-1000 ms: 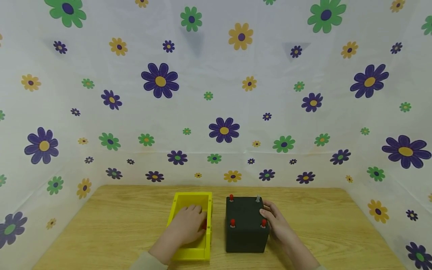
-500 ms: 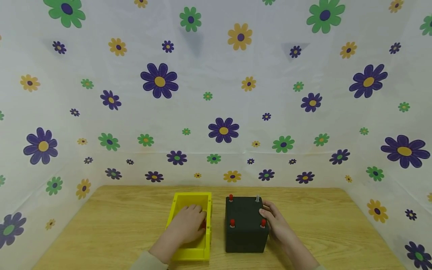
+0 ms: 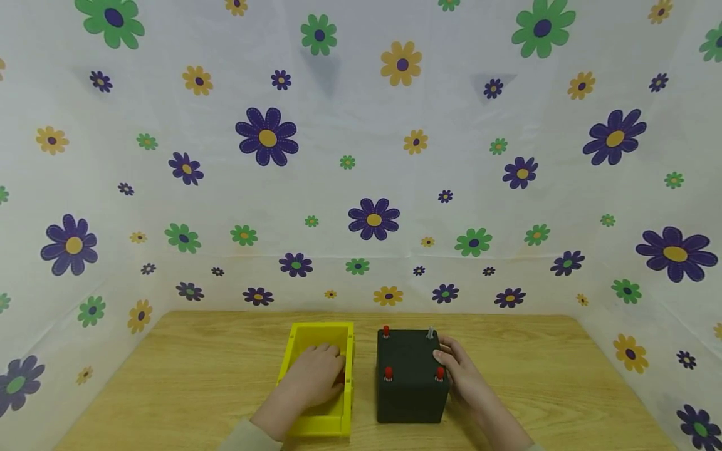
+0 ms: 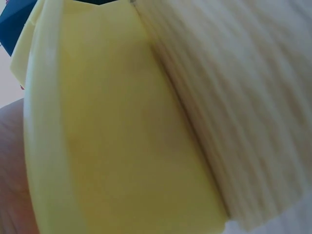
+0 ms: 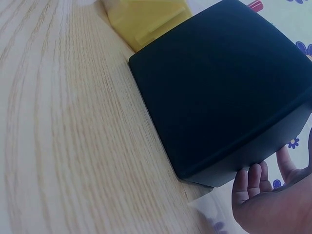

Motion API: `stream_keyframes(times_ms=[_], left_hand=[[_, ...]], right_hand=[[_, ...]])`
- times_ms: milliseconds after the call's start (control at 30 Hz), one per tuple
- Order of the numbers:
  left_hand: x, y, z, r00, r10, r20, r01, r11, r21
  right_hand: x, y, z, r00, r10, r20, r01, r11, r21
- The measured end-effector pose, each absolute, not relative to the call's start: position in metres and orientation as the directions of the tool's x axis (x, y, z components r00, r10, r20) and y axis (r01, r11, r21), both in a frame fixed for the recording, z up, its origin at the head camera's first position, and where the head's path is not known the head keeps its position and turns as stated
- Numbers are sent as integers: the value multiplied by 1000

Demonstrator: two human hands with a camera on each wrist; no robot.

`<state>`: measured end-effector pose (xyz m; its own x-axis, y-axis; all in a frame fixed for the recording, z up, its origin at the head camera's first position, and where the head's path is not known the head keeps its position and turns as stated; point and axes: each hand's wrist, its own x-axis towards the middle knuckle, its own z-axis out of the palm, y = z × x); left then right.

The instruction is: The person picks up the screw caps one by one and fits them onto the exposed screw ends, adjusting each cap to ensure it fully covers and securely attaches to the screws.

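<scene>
My left hand [image 3: 317, 374] reaches down into a yellow bin [image 3: 318, 426], its back facing up. The fingertips are hidden inside, and I cannot tell whether they hold anything. To the right of the bin stands a black box [image 3: 410, 401]. Red-capped posts [image 3: 388, 373] rise from three of its top corners, and a bare metal post [image 3: 431, 332] from the far right one. My right hand [image 3: 465, 374] rests against the box's right side, thumb at the top edge. In the right wrist view, its fingertips [image 5: 253, 171] touch that side face.
Both containers stand on a wood-grain table [image 3: 203, 363], a narrow gap between them. A white flowered cloth [image 3: 361, 181] hangs behind the table and along both sides. The left wrist view is mostly filled by the bin's outer wall [image 4: 131, 126].
The left hand shifts slightly inside the bin, and the bit of red seen beside its fingers earlier no longer shows. The right hand and the box stay in place.
</scene>
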<state>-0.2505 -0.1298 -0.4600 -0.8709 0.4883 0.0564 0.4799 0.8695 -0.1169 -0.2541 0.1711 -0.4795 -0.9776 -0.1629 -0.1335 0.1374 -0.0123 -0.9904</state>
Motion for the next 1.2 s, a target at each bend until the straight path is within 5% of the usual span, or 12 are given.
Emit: stream_keyframes(times_ms=[1200], left_hand=[[-251, -138, -463, -847, 520, 106, 507, 852, -131]], right_hand=[[-254, 170, -478, -979, -154, -136, 139, -8, -990]])
